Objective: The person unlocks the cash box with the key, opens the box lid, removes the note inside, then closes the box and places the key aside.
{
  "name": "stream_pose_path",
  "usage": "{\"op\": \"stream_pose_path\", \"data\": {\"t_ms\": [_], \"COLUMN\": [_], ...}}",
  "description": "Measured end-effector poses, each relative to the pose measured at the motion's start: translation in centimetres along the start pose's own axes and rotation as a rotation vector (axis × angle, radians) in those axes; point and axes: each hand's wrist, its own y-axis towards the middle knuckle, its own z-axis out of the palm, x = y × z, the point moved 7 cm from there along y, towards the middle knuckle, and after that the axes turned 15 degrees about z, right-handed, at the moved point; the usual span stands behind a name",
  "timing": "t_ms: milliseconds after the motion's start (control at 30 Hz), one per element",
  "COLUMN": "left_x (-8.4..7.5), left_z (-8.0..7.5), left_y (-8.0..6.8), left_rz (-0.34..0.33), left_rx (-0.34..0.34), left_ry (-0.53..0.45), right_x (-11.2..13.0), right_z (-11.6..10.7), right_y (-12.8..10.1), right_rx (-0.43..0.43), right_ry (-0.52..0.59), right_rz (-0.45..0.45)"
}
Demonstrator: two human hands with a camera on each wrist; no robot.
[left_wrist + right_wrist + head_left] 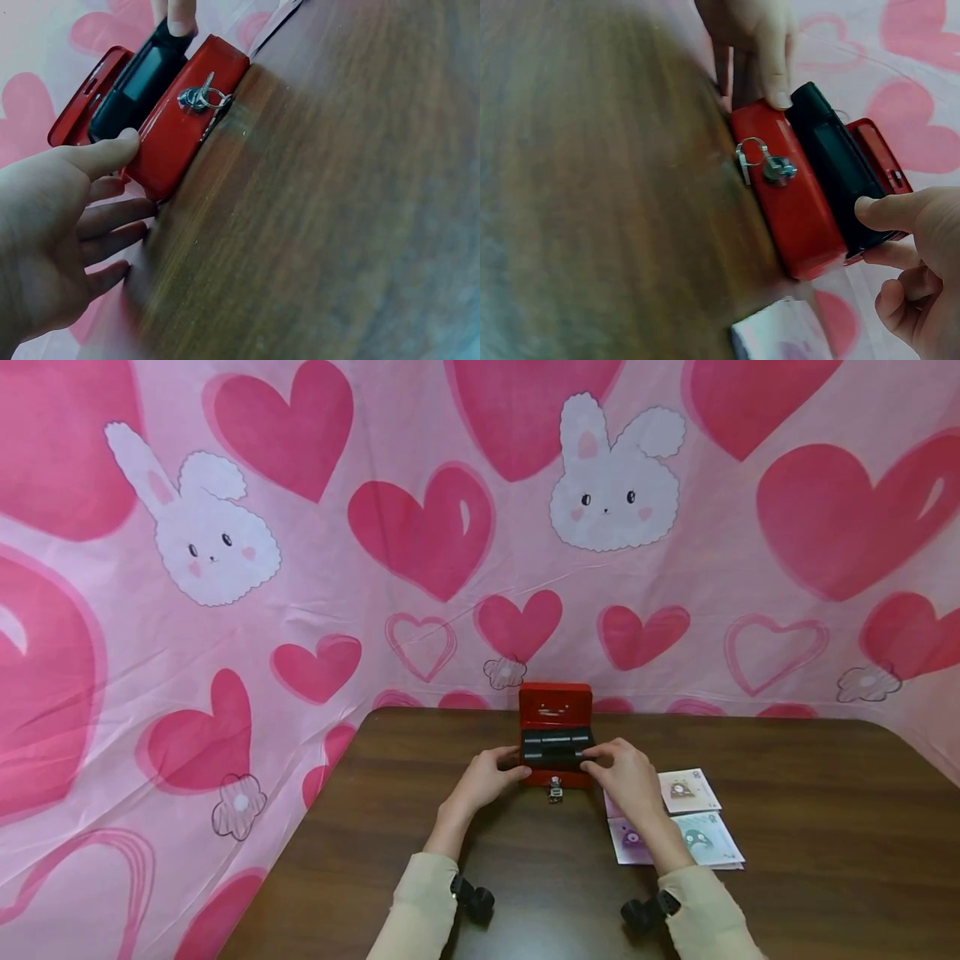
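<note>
A red cash box (557, 777) stands on the table with its lid (555, 703) raised at the back. Inside it is a black tray (557, 737), partly above the front wall in both wrist views. With thumb and fingers my right hand (628, 777) pinches the tray's right end. At the box's front left corner rests the thumb of my left hand (486, 779); its other fingers (112, 244) extend loosely along the side. Keys on a ring (210, 97) hang from the lock on the box's front. How deep the tray sits is hard to tell.
Colourful printed notes (701, 839) lie on the brown wooden table (825, 827), partly under my right forearm. A pink cloth (420, 435) with hearts and rabbits hangs behind the table and on its left.
</note>
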Motion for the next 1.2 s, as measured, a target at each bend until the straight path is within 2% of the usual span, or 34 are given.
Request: {"op": "stream_pose_path", "data": {"t_ms": [367,767,933,1200], "left_x": [0.1,-0.3,-0.4,-0.6], "left_z": [0.1,-0.1,-0.2,-0.3], "left_y": [0.1,0.2,0.2,0.5], "left_rz": [-0.015,-0.008,-0.001,0.075], "left_rx": [0.002,0.0,-0.01,-0.053], "left_ry": [-0.007,-0.013,-0.004,-0.033], "right_x": [-0.5,-0.9,-0.9,-1.0], "right_z": [1.1,1.6,1.6,1.0], "right_y": [-0.1,0.1,0.2,0.4], "right_rx": [0.02,0.115,0.127,0.135], "right_ry": [-0.021,-0.046,-0.061,-0.042], "right_rz": [0.019,-0.01,-0.016,0.005]}}
